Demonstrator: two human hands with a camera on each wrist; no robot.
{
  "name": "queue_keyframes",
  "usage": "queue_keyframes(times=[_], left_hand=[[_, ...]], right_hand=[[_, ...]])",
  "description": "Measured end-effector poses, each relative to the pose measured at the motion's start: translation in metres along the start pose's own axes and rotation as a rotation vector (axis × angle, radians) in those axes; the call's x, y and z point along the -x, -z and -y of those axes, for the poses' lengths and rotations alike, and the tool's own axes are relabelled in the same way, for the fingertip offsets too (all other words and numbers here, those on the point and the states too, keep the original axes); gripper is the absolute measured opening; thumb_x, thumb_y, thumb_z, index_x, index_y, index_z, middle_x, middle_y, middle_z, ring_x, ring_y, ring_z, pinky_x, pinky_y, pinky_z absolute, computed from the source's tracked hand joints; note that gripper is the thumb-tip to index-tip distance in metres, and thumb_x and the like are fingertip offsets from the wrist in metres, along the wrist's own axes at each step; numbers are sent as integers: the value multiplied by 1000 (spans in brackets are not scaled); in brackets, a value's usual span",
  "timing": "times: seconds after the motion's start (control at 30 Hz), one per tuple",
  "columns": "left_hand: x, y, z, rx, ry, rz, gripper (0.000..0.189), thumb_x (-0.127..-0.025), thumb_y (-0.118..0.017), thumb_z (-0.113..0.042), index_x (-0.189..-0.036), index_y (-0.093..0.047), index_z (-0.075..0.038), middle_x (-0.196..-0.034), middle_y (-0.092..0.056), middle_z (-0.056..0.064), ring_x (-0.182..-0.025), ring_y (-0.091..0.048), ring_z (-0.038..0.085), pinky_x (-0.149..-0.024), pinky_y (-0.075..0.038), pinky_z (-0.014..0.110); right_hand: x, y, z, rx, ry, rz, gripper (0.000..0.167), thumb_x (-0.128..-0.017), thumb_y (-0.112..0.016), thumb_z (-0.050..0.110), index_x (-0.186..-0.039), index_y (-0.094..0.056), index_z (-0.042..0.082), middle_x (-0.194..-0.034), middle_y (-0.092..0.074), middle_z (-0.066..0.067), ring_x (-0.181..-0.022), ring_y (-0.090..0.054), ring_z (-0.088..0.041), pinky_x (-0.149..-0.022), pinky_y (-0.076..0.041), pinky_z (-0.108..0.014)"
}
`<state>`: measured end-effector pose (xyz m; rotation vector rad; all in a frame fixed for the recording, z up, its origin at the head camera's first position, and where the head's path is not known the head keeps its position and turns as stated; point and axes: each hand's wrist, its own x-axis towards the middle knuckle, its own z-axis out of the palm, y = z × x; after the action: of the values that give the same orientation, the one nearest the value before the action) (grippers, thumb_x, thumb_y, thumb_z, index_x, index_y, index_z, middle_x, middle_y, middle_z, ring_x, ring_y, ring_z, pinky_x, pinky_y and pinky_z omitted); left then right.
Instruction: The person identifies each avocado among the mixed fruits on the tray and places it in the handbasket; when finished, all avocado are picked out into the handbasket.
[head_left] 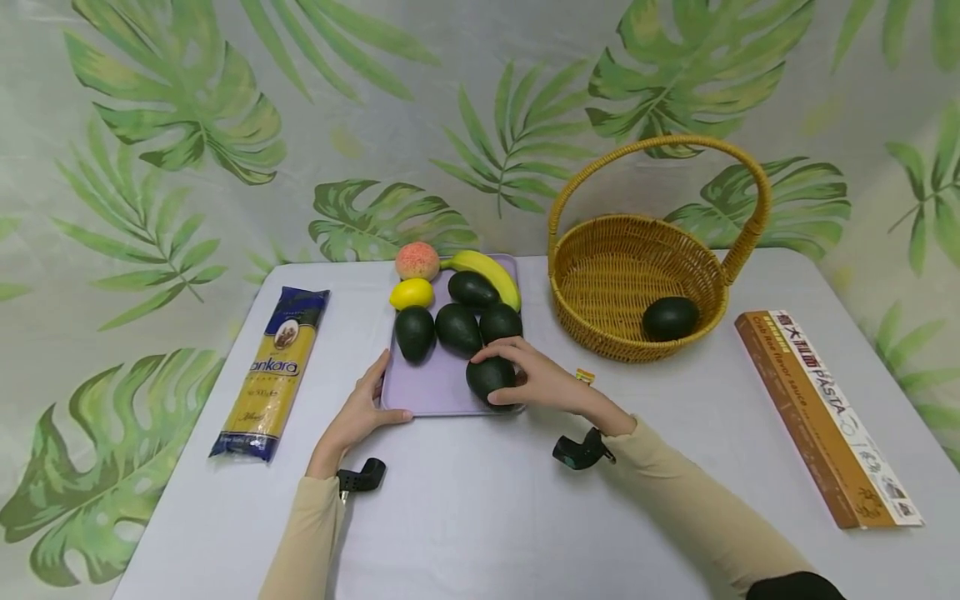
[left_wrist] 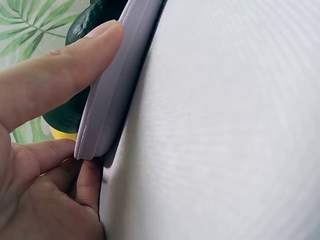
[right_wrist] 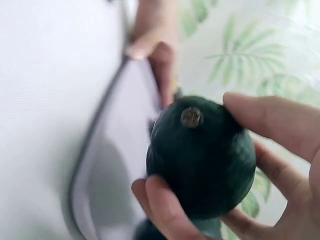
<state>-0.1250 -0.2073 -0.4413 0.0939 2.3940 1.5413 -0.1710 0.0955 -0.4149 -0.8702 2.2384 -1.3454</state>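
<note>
Leafy fabric [head_left: 510, 142] backs a white-covered worktop [head_left: 465, 508], and look where the danger sits: a smooth, rounded held avocado [head_left: 487, 382] towards 5 o'clock on the lilac tray [head_left: 438, 387]. Lose that grip and it could roll over the near rim; swing it toward 12 and it could bump the neighbouring avocado [head_left: 501, 320] and set the cluster rolling. Watch the lemon [head_left: 412, 294] at 10 and the peach [head_left: 417, 261] at 11, both by the rim: a jolt might tip either out.

Over to the hands! Right hand [head_left: 538, 377]: bent fingers and thumb spread only as wide as the fruit, clasping it from both sides; whether it has cleared the tray, I can't tell. Left hand [head_left: 358, 417]: thumb over the near edge, fingers bent against the side, gripping the tray's 8 o'clock corner; slacken there and the tray could slide. Off toward 3 o'clock, the basket [head_left: 596, 292] carries a lone avocado [head_left: 671, 319] at its own 4.
</note>
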Motion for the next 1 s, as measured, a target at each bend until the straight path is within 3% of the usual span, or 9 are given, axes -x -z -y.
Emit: queue_keyframes(times=[0.07, 0.17, 0.3, 0.43, 0.57, 0.77, 0.9, 1.0], left_hand=[[2, 0, -4, -7, 4, 1, 101, -81, -75, -3, -152, -3, 0, -156, -1, 26, -137, -15, 49, -111, -18, 52], [1, 0, -3, -12, -3, 2, 101, -81, -75, -3, -152, -3, 1, -156, -1, 26, -137, -15, 49, -111, -18, 52], [-7, 1, 14, -2, -16, -5, 105, -79, -77, -5, -153, -2, -2, -156, 1, 25, -137, -14, 49, -111, -17, 53], [-15, 1, 33, -6, -12, -18, 109, -78, -80, -10, -154, -2, -9, -158, 1, 20, -139, -15, 46, -111, -17, 52], [-17, 1, 38, -13, -17, -26, 110, -77, -81, -15, -155, -3, -12, -158, -1, 18, -139, -16, 45, -111, -18, 51], [-16, 3, 39, -11, -36, -30, 111, -76, -82, -16, -155, -4, -10, -158, -1, 19, -139, -15, 45, -112, -18, 51], [-17, 2, 39, -7, -31, -31, 111, -76, -82, -15, -155, -4, -10, -158, -1, 19, -138, -17, 45, -111, -18, 51], [-17, 1, 40, -2, -28, -28, 111, -76, -82, -14, -155, -4, -11, -158, -2, 19, -138, -17, 45, -111, -18, 51]], right_hand=[[6, 11, 2, -86, 4, 23, 47, -86, -72, 21, -130, -56, 21, -140, -36, -4, -121, -38, -22, -89, -45, -42], [17, 30, 4, -174, -14, 41, 49, -88, -71, 21, -133, -52, 23, -144, -34, 0, -120, -45, -21, -92, -44, -42], [30, 58, 4, -243, -55, 12, 51, -89, -69, 18, -136, -48, 21, -147, -31, -2, -108, -57, -29, -89, -46, -44], [41, 89, 0, -229, -79, -91, 54, -89, -68, 16, -138, -45, 17, -147, -32, -3, -110, -54, -29, -88, -46, -40], [48, 121, -7, -196, -119, -231, 54, -91, -66, 17, -140, -42, 17, -145, -32, -4, -116, -47, -28, -90, -45, -41], [42, 162, -22, -240, -201, -395, 59, -94, -63, 19, -145, -35, 17, -151, -19, -9, -115, -47, -21, -88, -48, -36], [32, 181, -33, -208, -258, -416, 63, -95, -61, 22, -149, -29, 15, -154, -10, -14, -106, -54, -19, -85, -50, -31], [22, 190, -39, -191, -301, -409, 65, -96, -59, 23, -151, -25, 15, -156, -2, -16, -108, -52, -21, -83, -50, -30]])
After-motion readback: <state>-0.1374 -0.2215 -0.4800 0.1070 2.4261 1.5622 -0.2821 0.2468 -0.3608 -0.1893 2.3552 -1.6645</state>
